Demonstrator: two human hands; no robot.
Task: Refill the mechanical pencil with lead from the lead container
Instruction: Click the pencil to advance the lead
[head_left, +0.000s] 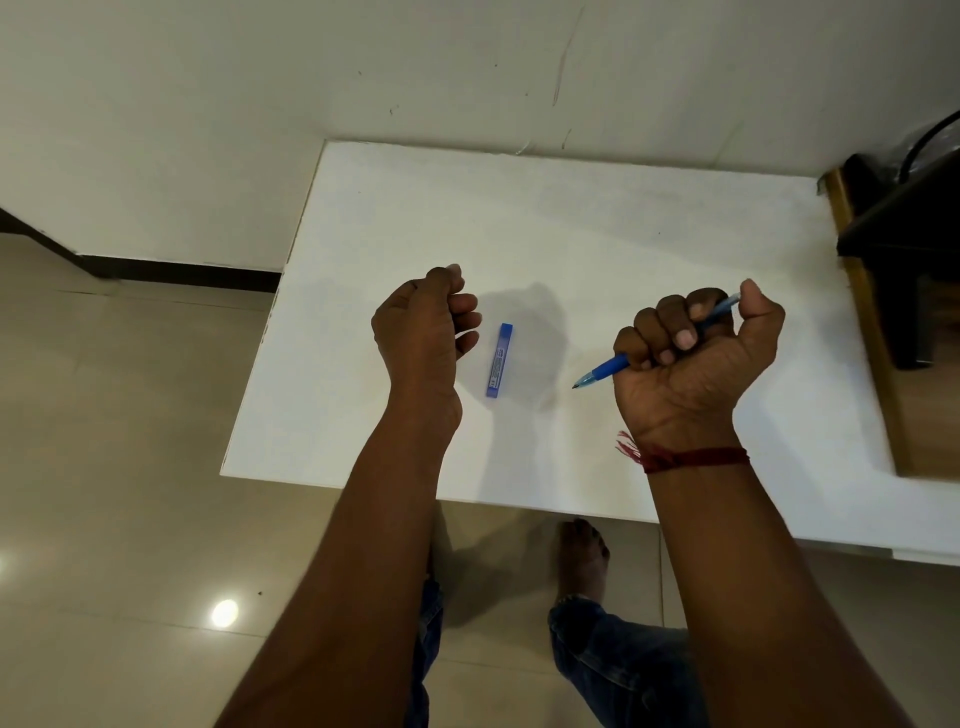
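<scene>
A slim blue lead container (499, 360) lies flat on the white table (597, 223), its long side running away from me. My left hand (423, 327) hovers just left of it, fingers curled in with nothing visible in them. My right hand (696, 358) is closed in a fist around a blue mechanical pencil (602, 373). The pencil's tip points down and to the left, a little above the table. Its rear end pokes out by my thumb. A red thread is tied around my right wrist.
A dark wooden piece of furniture (893, 249) stands against the table's right edge. The wall runs along the table's far side. Tiled floor (130, 415) lies to the left, and my bare foot (582, 556) and jeans show below the near edge.
</scene>
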